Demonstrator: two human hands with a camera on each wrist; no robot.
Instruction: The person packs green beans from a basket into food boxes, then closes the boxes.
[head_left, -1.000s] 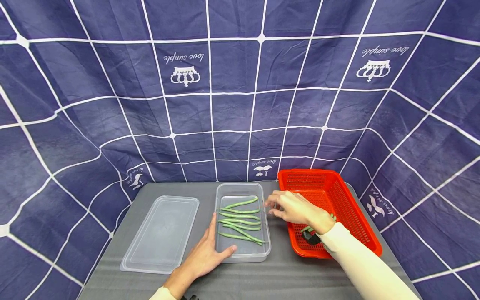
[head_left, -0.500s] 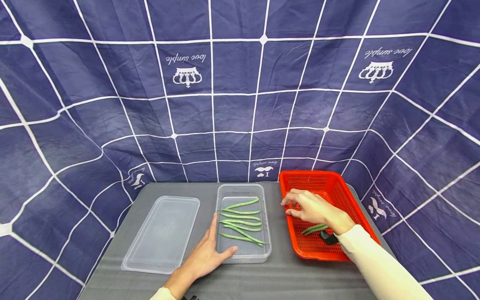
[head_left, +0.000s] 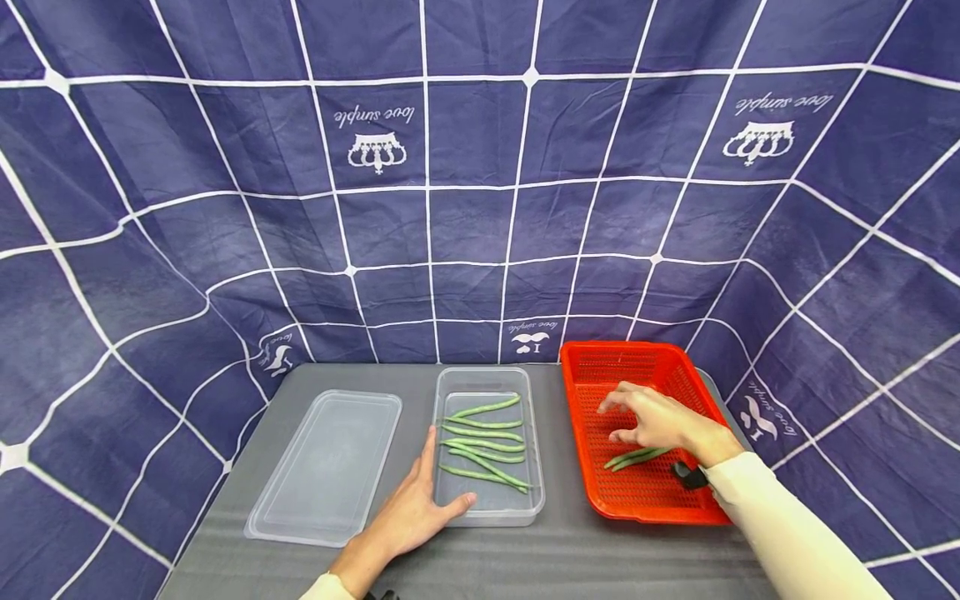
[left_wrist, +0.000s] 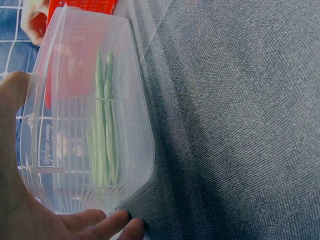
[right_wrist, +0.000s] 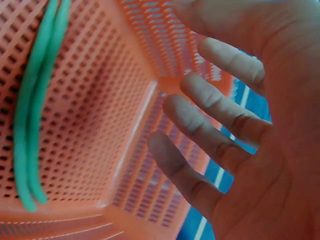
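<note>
My left hand (head_left: pixel 408 512) rests against the left side and near corner of a clear plastic container (head_left: pixel 487 510), thumb over the near rim. Several green beans (head_left: pixel 483 446) lie crosswise in the container; the left wrist view shows these beans (left_wrist: pixel 104 125) through its wall. Over the red basket (head_left: pixel 600 500) my right hand (head_left: pixel 660 421) hovers, fingers spread and loosely bent, holding nothing. Two green beans (right_wrist: pixel 32 105) lie side by side on the basket floor, apart from the right fingertips (right_wrist: pixel 162 147); in the head view the hand partly covers them.
A translucent lid (head_left: pixel 326 467) lies flat on the grey tabletop (head_left: pixel 570 558), left of the container. A blue curtain with white grid lines (head_left: pixel 480 225) hangs behind and along both sides. A black strap piece (head_left: pixel 686 475) sits at the right wrist.
My right hand has moved right, from beside the container's right edge to over the red basket, uncovering more of the beans there. The left hand and container stay put.
</note>
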